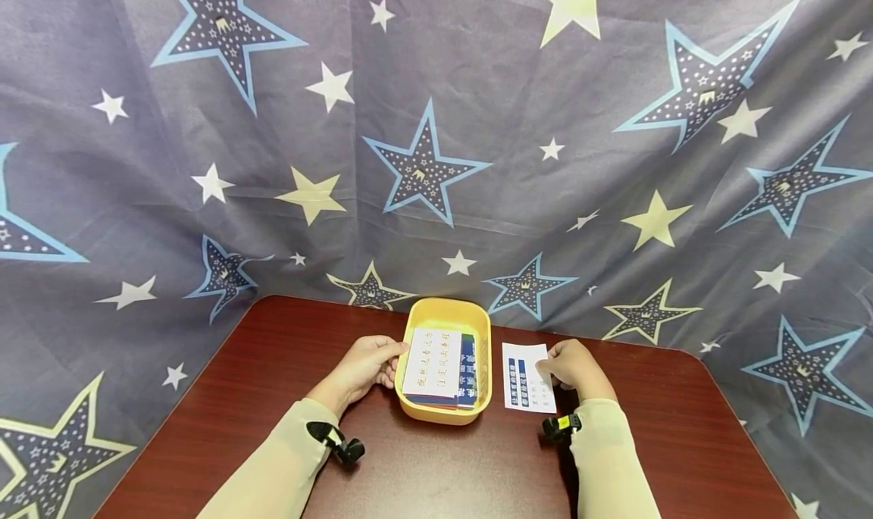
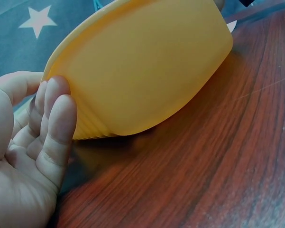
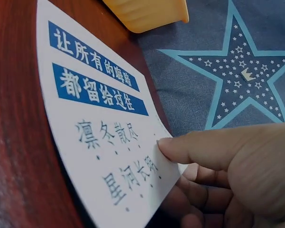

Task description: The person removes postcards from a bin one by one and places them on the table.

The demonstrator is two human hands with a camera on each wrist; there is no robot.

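A yellow plastic basket [image 1: 443,415] stands on the table with several printed cards [image 1: 431,361] inside, a white one on top and a blue one beside it. My left hand [image 1: 364,367] grips the basket's left rim, thumb above and fingers against the outer wall, as the left wrist view shows close up. To the right of the basket, my right hand [image 1: 576,366] pinches a white card [image 3: 99,128] by its right edge. Two blue bands with white characters and two lines of dark characters run across that card. The fingertips under the card are hidden.
The reddish-brown wooden table [image 1: 423,473] runs back to a grey curtain [image 1: 477,223] with stars, close behind the basket. Black wrist cameras [image 1: 351,449] are strapped over both pale sleeves [image 1: 610,458].
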